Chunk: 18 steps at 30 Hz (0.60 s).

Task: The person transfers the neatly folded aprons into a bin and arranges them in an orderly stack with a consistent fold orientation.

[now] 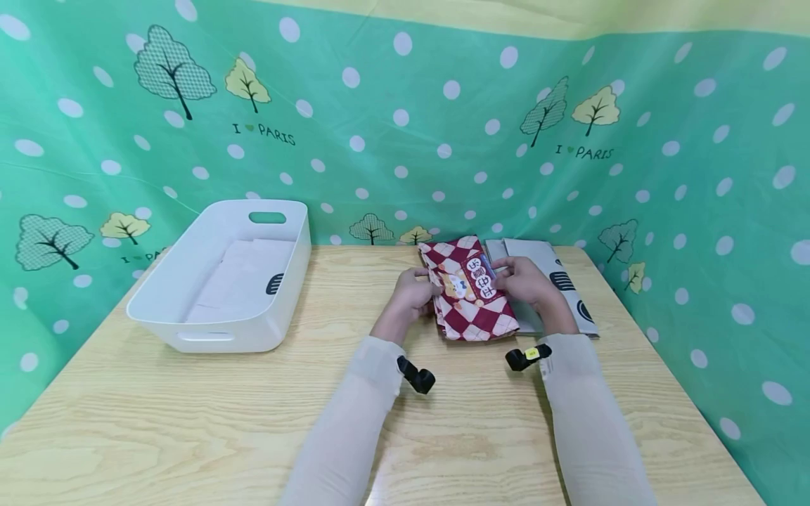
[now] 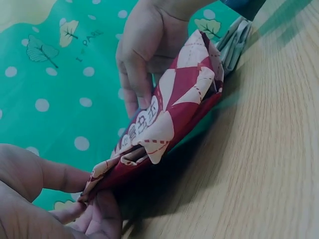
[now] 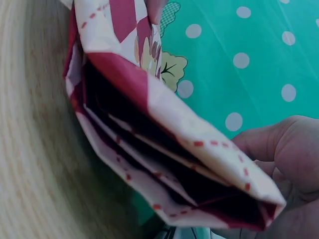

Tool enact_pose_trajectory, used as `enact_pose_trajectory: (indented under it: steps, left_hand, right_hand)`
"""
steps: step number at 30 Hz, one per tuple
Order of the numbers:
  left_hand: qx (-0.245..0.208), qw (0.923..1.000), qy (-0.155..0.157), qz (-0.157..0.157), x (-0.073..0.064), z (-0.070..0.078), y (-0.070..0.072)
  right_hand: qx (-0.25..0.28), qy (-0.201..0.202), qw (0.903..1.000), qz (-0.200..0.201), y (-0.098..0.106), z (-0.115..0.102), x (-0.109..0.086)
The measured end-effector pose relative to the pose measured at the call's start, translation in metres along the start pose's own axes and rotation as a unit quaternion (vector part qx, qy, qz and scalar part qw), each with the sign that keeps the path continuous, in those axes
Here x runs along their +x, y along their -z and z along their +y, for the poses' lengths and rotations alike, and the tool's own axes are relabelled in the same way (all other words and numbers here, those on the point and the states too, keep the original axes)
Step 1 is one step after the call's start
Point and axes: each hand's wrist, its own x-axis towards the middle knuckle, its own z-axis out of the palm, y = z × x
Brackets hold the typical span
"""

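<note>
1. Checked bundle [image 1: 471, 309], red and cream, folded in layers, printed label on its upper face. Location: toward the back right of the wooden table [image 1: 190, 422], between the two hands, partly beside and partly over the grey folded piece.
2. Left hand [image 1: 413, 292]: fingers closed in a pinch, thumb opposed, on the bundle's left edge near a corner.
3. Right hand [image 1: 526, 283]: at the opposite edge, fingertips on the labelled face; it seems to pinch that edge, though the underside of the grip is hidden.
4. Grey folded piece [image 1: 538, 251], black print, lying at the bundle's right.
5. White bin [image 1: 294, 295], well apart to the left, with pale folded pieces [image 1: 237, 274] inside.
6. Handling note: the right wrist view shows the layers gaping along one end. Best practice, in judgement: catch every layer in both pinches, hold the two edges level, and press the gaping end together lightly, without dragging the grey folded piece beneath.
</note>
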Motion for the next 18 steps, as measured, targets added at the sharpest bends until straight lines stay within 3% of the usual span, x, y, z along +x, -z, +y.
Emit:
enact_pose_trajectory:
  steps: [13,18]
  left_hand:
    - [0.079,0.9963,-0.031,0.015,0.0,0.004,0.01]
    - [0.077,0.9965,-0.032,0.004,0.0,0.005,0.012]
  right_hand:
    - [-0.002,0.03,0.9995,0.013,-0.001,-0.014,-0.003]
    - [-0.008,0.044,0.9988,0.021,-0.001,-0.022,-0.006]
